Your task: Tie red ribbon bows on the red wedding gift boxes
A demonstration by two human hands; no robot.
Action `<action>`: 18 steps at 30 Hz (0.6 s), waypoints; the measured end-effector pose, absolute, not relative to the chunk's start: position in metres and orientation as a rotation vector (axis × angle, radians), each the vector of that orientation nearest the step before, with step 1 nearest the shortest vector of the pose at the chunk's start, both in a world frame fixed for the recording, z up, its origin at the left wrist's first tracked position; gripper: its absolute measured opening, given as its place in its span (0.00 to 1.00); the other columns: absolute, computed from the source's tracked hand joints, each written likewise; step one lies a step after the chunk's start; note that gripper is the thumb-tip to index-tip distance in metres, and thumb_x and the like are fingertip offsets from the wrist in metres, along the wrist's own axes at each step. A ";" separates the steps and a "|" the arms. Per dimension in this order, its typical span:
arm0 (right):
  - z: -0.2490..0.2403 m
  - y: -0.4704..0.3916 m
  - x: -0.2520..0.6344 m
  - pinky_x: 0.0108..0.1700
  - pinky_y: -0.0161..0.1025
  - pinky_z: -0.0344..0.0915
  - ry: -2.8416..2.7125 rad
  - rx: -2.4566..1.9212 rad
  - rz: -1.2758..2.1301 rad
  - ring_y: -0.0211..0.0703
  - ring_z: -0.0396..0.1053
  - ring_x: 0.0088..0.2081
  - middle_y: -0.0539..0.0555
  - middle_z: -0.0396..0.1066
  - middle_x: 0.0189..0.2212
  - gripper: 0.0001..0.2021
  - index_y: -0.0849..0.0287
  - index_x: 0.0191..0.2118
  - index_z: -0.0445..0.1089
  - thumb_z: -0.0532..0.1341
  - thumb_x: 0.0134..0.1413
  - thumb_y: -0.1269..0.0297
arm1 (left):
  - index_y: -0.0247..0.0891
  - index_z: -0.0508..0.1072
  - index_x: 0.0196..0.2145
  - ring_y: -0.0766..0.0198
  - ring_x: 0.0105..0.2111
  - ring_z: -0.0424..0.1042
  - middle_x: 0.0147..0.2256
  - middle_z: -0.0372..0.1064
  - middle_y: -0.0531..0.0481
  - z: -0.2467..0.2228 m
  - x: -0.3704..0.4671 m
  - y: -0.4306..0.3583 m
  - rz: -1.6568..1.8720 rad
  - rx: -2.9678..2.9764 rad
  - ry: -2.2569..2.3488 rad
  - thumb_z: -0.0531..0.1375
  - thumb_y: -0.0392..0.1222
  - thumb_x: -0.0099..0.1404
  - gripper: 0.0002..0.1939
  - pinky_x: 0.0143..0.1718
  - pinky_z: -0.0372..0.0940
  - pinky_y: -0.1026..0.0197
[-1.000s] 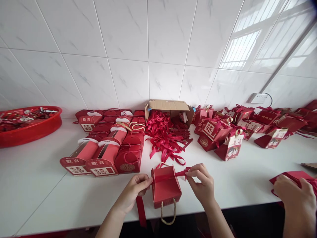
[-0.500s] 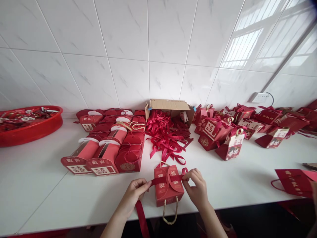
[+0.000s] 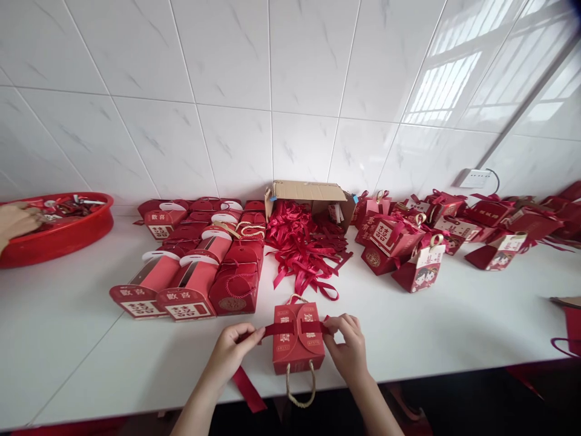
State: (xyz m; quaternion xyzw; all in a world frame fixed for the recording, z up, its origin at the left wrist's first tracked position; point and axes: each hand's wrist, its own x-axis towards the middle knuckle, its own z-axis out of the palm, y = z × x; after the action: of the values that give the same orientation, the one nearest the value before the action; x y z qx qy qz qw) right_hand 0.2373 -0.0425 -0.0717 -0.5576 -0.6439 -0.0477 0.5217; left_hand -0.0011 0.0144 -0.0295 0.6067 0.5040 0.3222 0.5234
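A small red gift box point(image 3: 290, 357) with rope handles sits at the table's front edge, its two curved flaps meeting on top. Through slots in those flaps runs a dark red ribbon point(image 3: 279, 329). My left hand point(image 3: 235, 348) pinches the ribbon just left of the box, and a long tail hangs below that hand. On the other side, my right hand point(image 3: 348, 345) pinches the ribbon's short end close to the box's right edge. One rope handle point(image 3: 300, 404) droops over the front edge; the other stands at the back.
Behind the box, red ribbons point(image 3: 302, 254) spill from a cardboard carton point(image 3: 308, 191). Rows of red boxes point(image 3: 188, 297) stand left of it, more boxes point(image 3: 422, 266) right. Another person's hand point(image 3: 18, 221) reaches into a red basin point(image 3: 68, 239) at far left.
Both my hands and the box have shifted left. The ribbon's right end is drawn closer to the box. Another person's hand has appeared over the basin; the red bag at right has moved mostly out of view.
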 end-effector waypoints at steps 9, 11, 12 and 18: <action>-0.087 -0.038 0.222 0.31 0.37 0.60 -1.422 -1.443 -0.072 0.40 0.61 0.25 0.47 0.63 0.21 0.09 0.55 0.28 0.58 0.53 0.43 0.78 | 0.37 0.68 0.18 0.62 0.26 0.61 0.20 0.61 0.53 -0.037 -0.004 0.018 0.812 1.489 1.240 0.61 0.55 0.55 0.19 0.30 0.55 0.63; -0.089 -0.039 0.225 0.31 0.37 0.61 -1.393 -1.473 -0.047 0.41 0.62 0.27 0.48 0.64 0.23 0.09 0.55 0.30 0.59 0.54 0.45 0.77 | 0.37 0.70 0.21 0.61 0.26 0.62 0.21 0.63 0.53 -0.041 -0.006 0.017 0.832 1.492 1.268 0.61 0.55 0.56 0.18 0.30 0.57 0.63; -0.090 -0.040 0.227 0.32 0.38 0.61 -1.380 -1.492 -0.025 0.41 0.62 0.28 0.48 0.65 0.24 0.09 0.55 0.33 0.59 0.55 0.46 0.77 | 0.38 0.71 0.24 0.61 0.27 0.64 0.23 0.64 0.53 -0.044 -0.008 0.017 0.864 1.495 1.295 0.61 0.54 0.56 0.16 0.32 0.58 0.62; -0.095 -0.063 0.247 0.43 0.49 0.64 -1.281 -1.583 0.105 0.50 0.66 0.42 0.58 0.66 0.42 0.18 0.56 0.47 0.60 0.62 0.50 0.64 | 0.43 0.74 0.35 0.53 0.41 0.67 0.38 0.70 0.47 -0.051 -0.023 -0.003 1.295 1.582 1.557 0.66 0.50 0.51 0.14 0.45 0.60 0.59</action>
State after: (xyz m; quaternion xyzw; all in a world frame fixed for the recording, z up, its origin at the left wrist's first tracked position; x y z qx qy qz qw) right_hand 0.2474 -0.0629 -0.0946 -0.6612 -0.5353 0.0438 0.5237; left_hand -0.0227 -0.0030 -0.0506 0.5906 0.5813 0.4834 0.2821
